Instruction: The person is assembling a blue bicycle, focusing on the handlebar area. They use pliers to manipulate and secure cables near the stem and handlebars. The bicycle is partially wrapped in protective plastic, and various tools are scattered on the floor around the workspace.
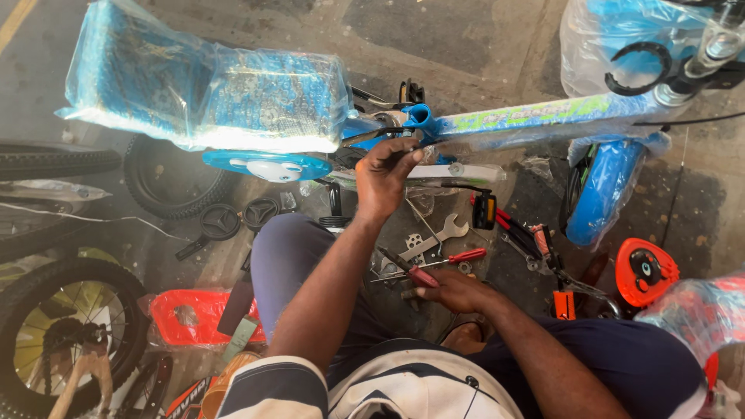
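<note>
**Hands at a small blue bicycle frame**

The person's left hand [386, 177] reaches up to the blue bicycle frame [497, 118], its fingers bunched together against the frame just below the plastic-wrapped seat [206, 87]; what they pinch cannot be told. The right hand [456, 291] rests low on the ground, nearer the body, closed around red-handled pliers [410, 268] that point away to the left. A flat spanner [434, 237] and a red-handled screwdriver [458, 257] lie just beyond it, between the two hands. A black wheel [66, 330] lies well off to the left.
</note>
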